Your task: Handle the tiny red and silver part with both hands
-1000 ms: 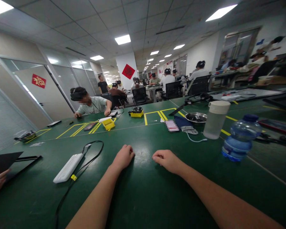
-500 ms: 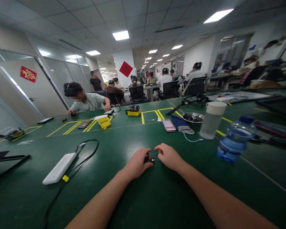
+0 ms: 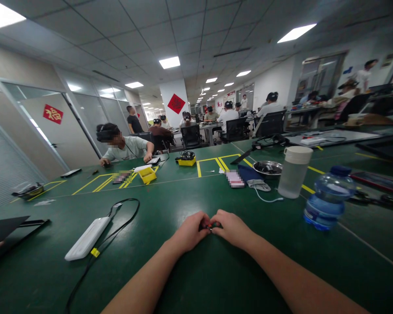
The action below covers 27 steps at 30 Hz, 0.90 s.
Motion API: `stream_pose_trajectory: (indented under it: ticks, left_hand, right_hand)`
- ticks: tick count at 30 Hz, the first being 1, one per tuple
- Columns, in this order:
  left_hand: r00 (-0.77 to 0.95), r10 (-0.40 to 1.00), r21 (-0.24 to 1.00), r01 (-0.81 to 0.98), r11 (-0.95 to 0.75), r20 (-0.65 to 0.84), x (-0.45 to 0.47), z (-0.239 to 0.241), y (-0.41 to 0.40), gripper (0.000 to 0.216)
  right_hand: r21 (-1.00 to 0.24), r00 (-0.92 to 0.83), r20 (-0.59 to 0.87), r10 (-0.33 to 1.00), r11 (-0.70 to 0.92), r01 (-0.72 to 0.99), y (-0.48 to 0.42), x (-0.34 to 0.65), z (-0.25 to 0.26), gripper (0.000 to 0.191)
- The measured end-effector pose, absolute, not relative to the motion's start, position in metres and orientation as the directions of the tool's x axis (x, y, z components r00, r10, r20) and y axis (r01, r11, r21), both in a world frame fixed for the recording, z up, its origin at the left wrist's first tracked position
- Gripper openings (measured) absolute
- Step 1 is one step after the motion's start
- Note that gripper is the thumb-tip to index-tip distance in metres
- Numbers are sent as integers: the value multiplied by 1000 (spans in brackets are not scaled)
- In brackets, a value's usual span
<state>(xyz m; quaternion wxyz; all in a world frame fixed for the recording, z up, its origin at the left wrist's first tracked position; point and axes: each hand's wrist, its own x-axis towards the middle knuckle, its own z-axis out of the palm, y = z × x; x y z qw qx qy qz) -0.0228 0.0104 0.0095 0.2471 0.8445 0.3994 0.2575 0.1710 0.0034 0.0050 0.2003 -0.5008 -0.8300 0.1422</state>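
A small red-marked object (image 3: 210, 227) is clasped by the left hand (image 3: 192, 231) and bordered closely by the right hand (image 3: 233, 227), whose grip is unclear, its long axis being hidden.

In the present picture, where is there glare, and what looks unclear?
Head view: ceiling lights blown white; head view: pale glare on green table beyond left hand; head view: pink object pixelated; head view: red item by right hand too small to identify.

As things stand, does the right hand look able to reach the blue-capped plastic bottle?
Probably yes: the right hand has only green tabletop between it and the blue-capped plastic bottle, though its fingertips are occupied at a small item with a red part.
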Motion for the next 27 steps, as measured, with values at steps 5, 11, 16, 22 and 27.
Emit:
stream_pose_trajectory:
  ticks: [5,11,16,22,27]
  left_hand:
    - [599,776,569,574,-589,199,-28,10,15,13]
    - [706,680,502,523,-689,198,-26,16,12,19]
    - [647,732,461,594,-659,214,-29,15,13,18]
    - [631,742,454,606,-653,226,-31,16,13,21]
    - [585,775,638,508,-579,237,-30,12,16,20]
  right_hand:
    - [-421,-393,157,906,421,803,2,170,8,14]
    - [-401,-427,146,893,448,799,0,169,12,15]
    - [-439,-388,171,906,423,793,-1,170,11,8]
    - [-511,-359,231,904,427,746,-1,173,14,3]
    - [-618,-399,244,884,459,638,-2,170,13,10]
